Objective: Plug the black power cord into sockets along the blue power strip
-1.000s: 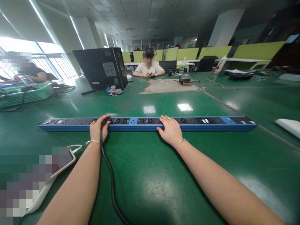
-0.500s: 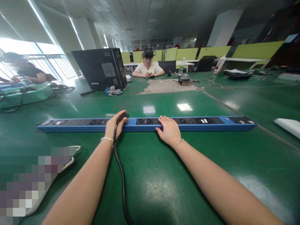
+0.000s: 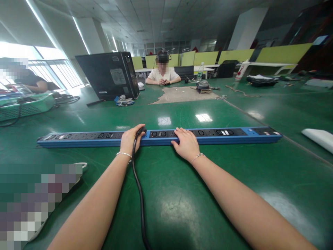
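A long blue power strip point(image 3: 221, 140) with black socket panels lies across the green table in front of me. My left hand point(image 3: 130, 139) is closed around a black plug point(image 3: 141, 131), holding it at the strip's top near a blue socket section. Whether its pins are in a socket is hidden. The plug's black cable point(image 3: 142, 201) runs down past my left wrist towards me. Right of the plug, my right hand point(image 3: 187, 143) rests on the strip. Its fingers lie stretched over the sockets, with the thumb apart at the front edge.
Behind the strip stand a black computer case point(image 3: 104, 74) and a pair of gloves point(image 3: 124, 101). A green basket point(image 3: 33, 106) is at the left. Across the table sits a person point(image 3: 162, 74); another person point(image 3: 31, 81) is far left. A white object point(image 3: 317, 139) lies right.
My left hand and the plug have shifted right along the strip, over part of the blue socket section. My right hand stays on the strip. The view has shifted slightly.
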`<state>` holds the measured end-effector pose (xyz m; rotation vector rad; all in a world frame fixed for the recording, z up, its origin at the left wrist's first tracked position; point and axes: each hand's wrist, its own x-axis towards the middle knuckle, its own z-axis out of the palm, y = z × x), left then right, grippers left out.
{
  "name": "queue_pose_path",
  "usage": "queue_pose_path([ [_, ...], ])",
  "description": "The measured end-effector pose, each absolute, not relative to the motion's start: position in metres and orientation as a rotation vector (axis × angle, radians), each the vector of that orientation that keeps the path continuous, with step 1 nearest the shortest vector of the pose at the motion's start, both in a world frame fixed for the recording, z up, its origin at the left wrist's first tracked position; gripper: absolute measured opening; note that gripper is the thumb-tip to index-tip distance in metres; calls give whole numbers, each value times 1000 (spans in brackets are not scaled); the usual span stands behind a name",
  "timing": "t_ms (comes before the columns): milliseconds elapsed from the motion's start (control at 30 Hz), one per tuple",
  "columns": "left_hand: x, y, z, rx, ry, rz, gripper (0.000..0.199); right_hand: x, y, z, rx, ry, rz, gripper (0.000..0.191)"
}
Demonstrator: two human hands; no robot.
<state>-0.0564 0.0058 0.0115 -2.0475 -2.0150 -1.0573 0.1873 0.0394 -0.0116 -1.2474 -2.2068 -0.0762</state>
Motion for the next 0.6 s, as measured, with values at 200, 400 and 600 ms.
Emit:
queue_pose_path([
  [200,-58,3,12,-2083,-2006,-993,34,187,39,-11,-1249,-2210,-82,43],
  [400,-55,1,12,-2081,-1956,-830,31,187,40,-12,-1242,-2223,-79,45],
  [600,-48,-5,12,-2076,-1927,-728,31,193,42,-8,-1187,-2230,-111,50],
])
